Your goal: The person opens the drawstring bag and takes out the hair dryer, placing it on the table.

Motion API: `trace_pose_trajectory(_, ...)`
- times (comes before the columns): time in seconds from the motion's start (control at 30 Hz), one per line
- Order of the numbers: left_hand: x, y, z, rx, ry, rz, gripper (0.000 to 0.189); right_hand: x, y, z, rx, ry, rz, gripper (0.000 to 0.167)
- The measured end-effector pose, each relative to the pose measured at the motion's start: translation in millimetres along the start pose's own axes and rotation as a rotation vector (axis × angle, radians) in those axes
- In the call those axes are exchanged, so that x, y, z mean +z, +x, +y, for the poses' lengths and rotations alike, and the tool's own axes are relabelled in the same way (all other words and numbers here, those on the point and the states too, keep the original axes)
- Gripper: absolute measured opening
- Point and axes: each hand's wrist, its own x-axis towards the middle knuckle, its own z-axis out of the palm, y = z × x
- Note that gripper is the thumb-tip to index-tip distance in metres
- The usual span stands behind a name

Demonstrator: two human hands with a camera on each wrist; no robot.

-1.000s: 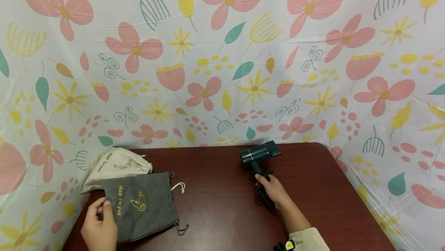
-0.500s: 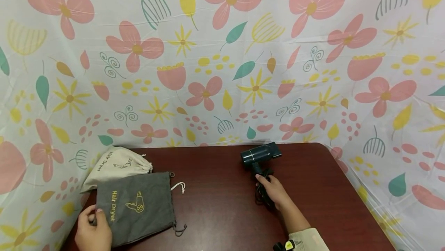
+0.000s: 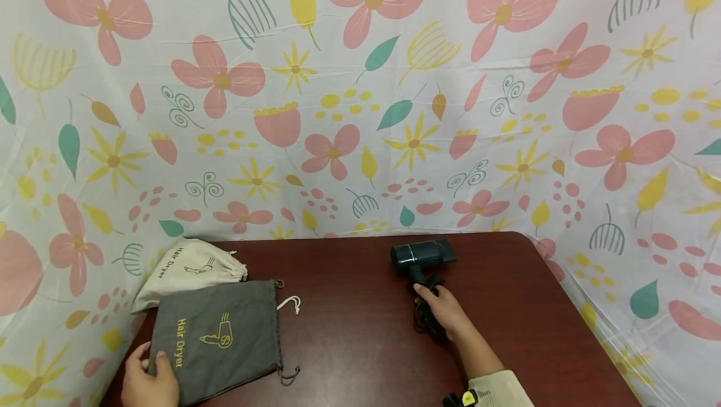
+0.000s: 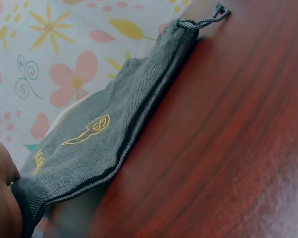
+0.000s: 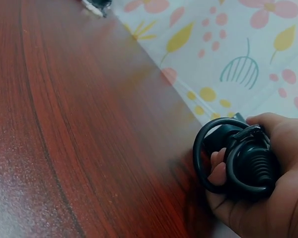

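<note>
Hair dryer [image 3: 418, 260], smooth cylindrical barrel [image 3: 425, 255], looped cord [image 5: 230, 169], woven grey bag [image 3: 225, 341]

Pretty sure this is just a curtained-off tabletop setup, can't tell if it's inside a home or a studio tbh. Creased floral-print curtain [image 3: 360, 94] wraps from roughly 8 o'clock through 12 and round to 4, with a reddish-brown wood-grain tabletop [image 3: 349, 332] filling the 6 o'clock side.

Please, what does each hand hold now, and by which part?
The left hand pinches the gray drawstring bag by its edge opposite the drawstring; the right hand grips the hair dryer by its handle and coiled cord.
</note>
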Motion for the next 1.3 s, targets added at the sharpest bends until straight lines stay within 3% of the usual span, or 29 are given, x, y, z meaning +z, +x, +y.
trace_pose_trajectory(0.27, 0.1, 4.7, -7.0, -0.02, 0.081, -0.149, 0.056, -1, 0.7, 0, 0.011, 0.036, -0.009, 0.071)
trace_pose_trajectory(0.4, 0.8, 4.3, -8.6, -0.019, 0.101, -0.171, 0.059, 1, -0.8, -1, 0.011, 0.103, -0.015, 0.068)
trace_pose_trajectory(0.57, 4.1, 2.0, -8.1, -0.001, 0.141, -0.175, 0.063, 1, -3.9, -2, 0.005, 0.104, -0.009, 0.067)
trace_pose_trajectory(0.8, 11.1, -8.2, 1.9, 0.127, 0.126, -0.145, 0.053, -3, -12.3, -5, -0.006, -0.003, -0.022, 0.067)
trace_pose_trajectory(0.93, 17.2, -16.5, 7.3, 0.234, 0.132, -0.151, 0.047, -3, -15.4, -4, -0.016, -0.092, -0.029, 0.081)
trace_pose_trajectory(1.1, 26.1, -26.0, 12.5, 0.306, 0.178, -0.225, 0.049, -2, -15.9, -1, -0.036, -0.147, 0.005, 0.09)
trace_pose_trajectory(1.3, 32.9, -24.7, 13.5, 0.351, 0.255, -0.365, 0.058, 2, -17.1, 2, -0.069, -0.212, 0.089, 0.089)
